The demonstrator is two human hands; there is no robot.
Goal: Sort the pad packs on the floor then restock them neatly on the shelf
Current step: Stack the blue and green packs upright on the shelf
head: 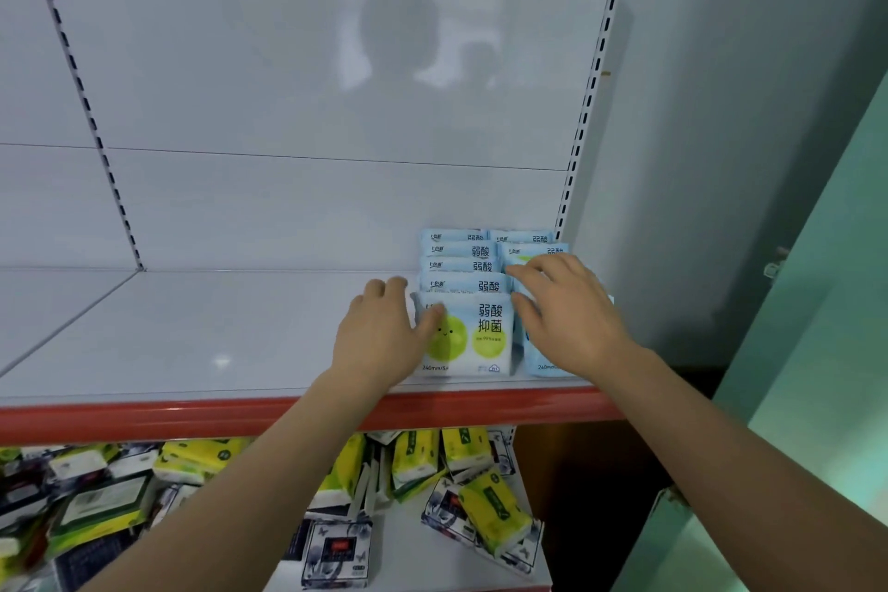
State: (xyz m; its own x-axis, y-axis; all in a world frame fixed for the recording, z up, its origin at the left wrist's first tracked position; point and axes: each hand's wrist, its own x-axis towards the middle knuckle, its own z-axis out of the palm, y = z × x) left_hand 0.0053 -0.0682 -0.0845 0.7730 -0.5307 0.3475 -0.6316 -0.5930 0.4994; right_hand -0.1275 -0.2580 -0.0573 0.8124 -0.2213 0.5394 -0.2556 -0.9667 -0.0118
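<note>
Several light-blue pad packs with green circles stand upright in two rows at the right end of the white shelf (pixel 192 332). The front pack of the left row (pixel 473 337) faces me. My left hand (pixel 384 332) grips that pack's left edge, thumb on its front. My right hand (pixel 572 308) lies with straight fingers over the tops and front of the right row of packs (pixel 536 250), hiding most of it.
The shelf has a red front edge (pixel 144 418) and a white back panel with slotted uprights (pixel 576 135). On the lower shelf lie jumbled yellow tissue packs (pixel 418 452) and black-and-white packs (pixel 336 548). A wall stands to the right.
</note>
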